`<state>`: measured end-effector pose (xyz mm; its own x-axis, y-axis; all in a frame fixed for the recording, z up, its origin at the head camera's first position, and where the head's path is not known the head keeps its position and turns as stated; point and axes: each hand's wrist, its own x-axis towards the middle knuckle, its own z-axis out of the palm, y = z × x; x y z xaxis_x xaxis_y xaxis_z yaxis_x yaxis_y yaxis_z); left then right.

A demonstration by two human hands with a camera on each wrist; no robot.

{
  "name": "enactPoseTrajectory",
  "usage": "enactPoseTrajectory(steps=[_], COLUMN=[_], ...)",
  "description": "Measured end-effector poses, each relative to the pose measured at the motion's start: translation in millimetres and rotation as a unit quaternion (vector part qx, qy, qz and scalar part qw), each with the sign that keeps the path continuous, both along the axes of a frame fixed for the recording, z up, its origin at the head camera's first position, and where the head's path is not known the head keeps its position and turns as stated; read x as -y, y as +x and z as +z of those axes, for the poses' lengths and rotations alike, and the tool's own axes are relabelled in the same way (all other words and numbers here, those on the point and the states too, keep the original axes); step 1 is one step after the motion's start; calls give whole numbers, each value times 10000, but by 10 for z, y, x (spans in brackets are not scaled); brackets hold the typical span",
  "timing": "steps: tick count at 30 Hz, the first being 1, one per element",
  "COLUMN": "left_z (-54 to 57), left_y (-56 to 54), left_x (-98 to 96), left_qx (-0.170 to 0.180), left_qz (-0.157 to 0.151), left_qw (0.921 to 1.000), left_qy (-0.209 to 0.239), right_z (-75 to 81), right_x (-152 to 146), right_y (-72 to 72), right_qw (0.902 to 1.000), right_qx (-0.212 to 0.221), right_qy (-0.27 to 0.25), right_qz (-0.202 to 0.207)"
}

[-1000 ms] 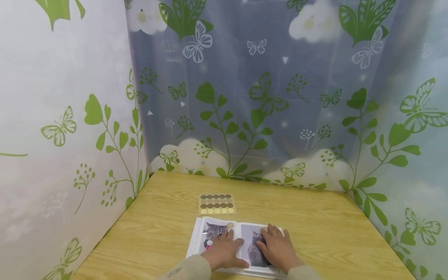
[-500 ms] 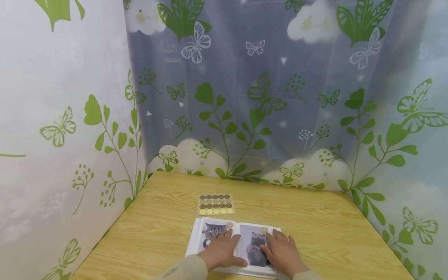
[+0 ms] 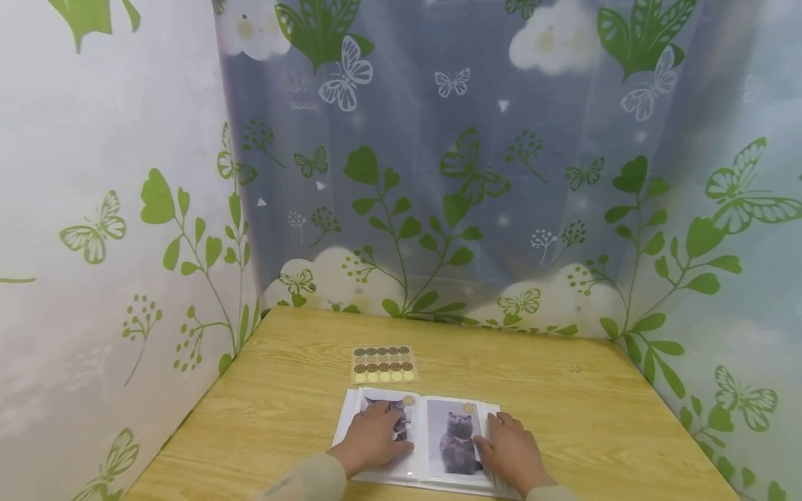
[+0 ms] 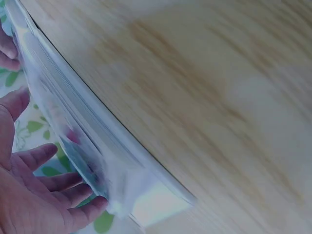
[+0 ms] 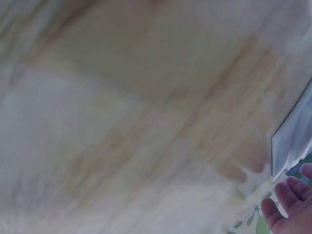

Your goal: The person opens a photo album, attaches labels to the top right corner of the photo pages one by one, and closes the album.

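Note:
A photo album lies spread on the table, thick with pages in the left wrist view. Its right page bears a photo of a grey cat, with a round sticker near the photo's top right corner. A tabby kitten photo on the left page is partly covered by my left hand, which rests there with fingers spread. Another round sticker sits at that photo's upper right. At the album's right edge, my right hand rests with extended fingers, its thumb reaching the cat photo's border.
Behind the album lies a sheet of round stickers in rows of brown, tan and yellow. The wood-grain table is bounded by printed curtains at the back and both sides.
My left hand has slid left across the left page, uncovering the centre fold. The right hand has shifted right relative to the album, exposing the grey cat photo and its sticker.

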<state>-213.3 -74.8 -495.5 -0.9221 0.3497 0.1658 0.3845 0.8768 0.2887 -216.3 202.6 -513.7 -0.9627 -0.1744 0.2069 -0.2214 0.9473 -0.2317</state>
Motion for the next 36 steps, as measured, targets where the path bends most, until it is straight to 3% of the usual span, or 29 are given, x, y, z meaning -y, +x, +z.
enactPoseTrajectory(steps=[9, 16, 24, 36], left_z=[8, 3, -38, -60], left_y=[-2, -18, -60, -82], left_x=[245, 421, 604, 694], left_qx=[190, 565, 513, 681], left_qz=[314, 728, 948, 1195], left_qw=[9985, 9930, 9919, 9878], left_qy=[415, 741, 668, 735], right_z=[0, -19, -4, 30], right_x=[-56, -64, -54, -18], right_y=[2, 1, 26, 28], right_qw=[9996, 9990, 9994, 9970], right_qx=[174, 327, 235, 456], right_qy=[-187, -267, -208, -311], right_qz=[-106, -177, -147, -538])
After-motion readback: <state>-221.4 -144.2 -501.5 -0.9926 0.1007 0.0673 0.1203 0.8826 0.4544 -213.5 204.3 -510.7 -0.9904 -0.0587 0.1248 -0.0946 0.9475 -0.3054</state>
